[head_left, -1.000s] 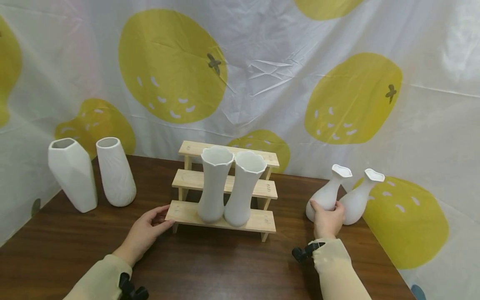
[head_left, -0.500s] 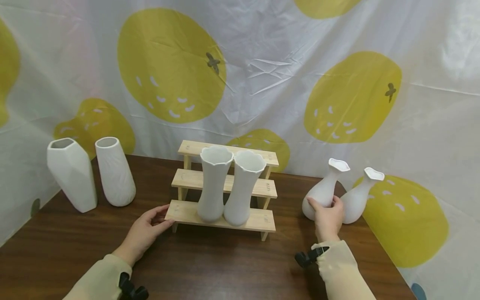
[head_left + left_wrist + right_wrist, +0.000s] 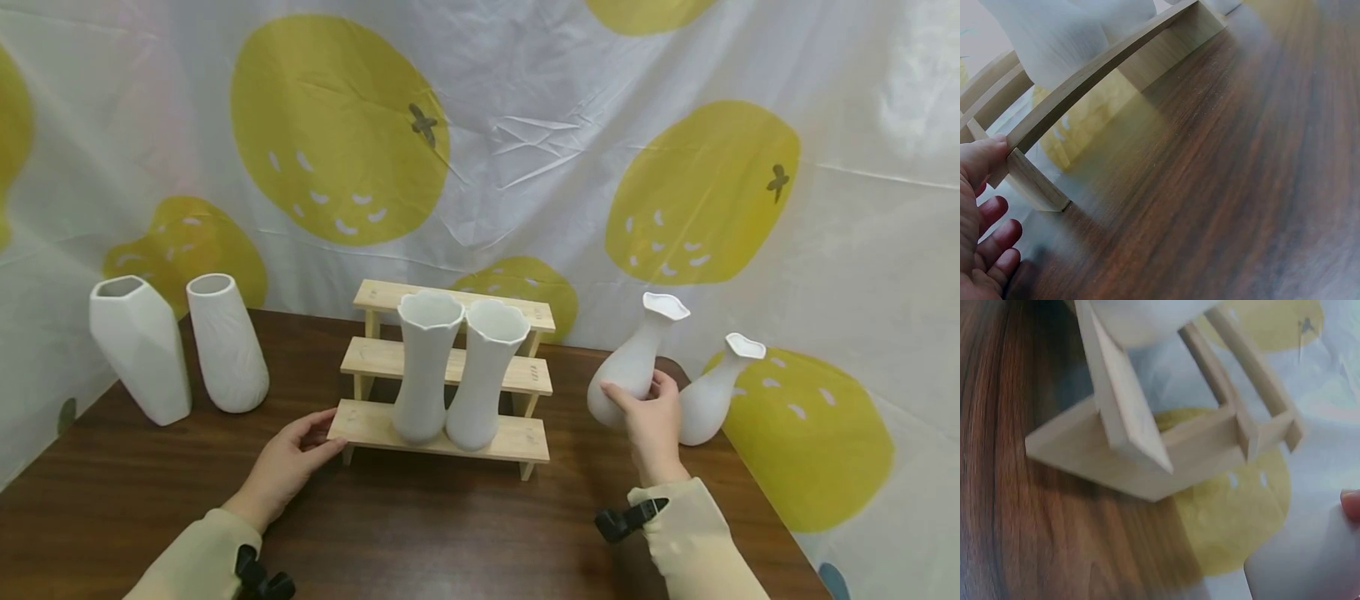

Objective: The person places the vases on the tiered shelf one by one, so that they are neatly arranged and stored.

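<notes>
My right hand (image 3: 652, 421) grips the lower body of a white narrow-necked vase (image 3: 628, 371), tilted and lifted above the table. Its matching vase (image 3: 707, 400) stands just right of that hand. My left hand (image 3: 283, 462) holds the left end of the bottom step of a three-tier wooden stand (image 3: 360, 423). In the left wrist view, the thumb (image 3: 988, 150) lies against the plank's end, with the other fingers (image 3: 1000, 240) loosely bent below. Two white fluted-rim vases (image 3: 422, 375) (image 3: 483, 387) stand side by side on the bottom step.
At the left of the dark wooden table (image 3: 420, 542) stand a faceted white vase (image 3: 142, 358) and a rounded white vase (image 3: 228, 350). A white curtain (image 3: 525, 167) with yellow fruit prints hangs behind and along the sides.
My right hand has raised the narrow-necked vase and moved it left, away from its matching vase. My left hand stays at the stand's end.
</notes>
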